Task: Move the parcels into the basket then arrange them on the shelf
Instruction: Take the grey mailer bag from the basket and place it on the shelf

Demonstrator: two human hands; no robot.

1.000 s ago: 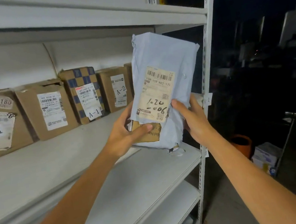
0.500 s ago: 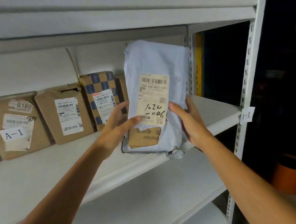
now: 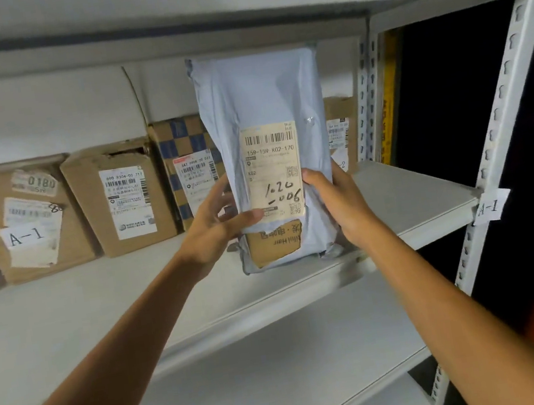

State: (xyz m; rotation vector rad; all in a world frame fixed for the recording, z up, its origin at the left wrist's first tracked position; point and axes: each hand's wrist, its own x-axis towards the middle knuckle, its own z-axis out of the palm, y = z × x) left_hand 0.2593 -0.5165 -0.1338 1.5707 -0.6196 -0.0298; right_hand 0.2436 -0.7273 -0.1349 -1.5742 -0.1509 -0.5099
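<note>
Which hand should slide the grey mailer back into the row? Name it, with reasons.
Right hand, probably: it grips the mailer at its right edge, beside bare shelf. The left hand sits directly before the checkered box, so it has less room.

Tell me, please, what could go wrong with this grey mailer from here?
1. The grey mailer, held upright by the left hand and right hand, sits near the front edge of the shelf; soft and tall, it may slump forward off it once released.
2. Pushed back, it could knock the checkered box or the small box behind it.
</note>
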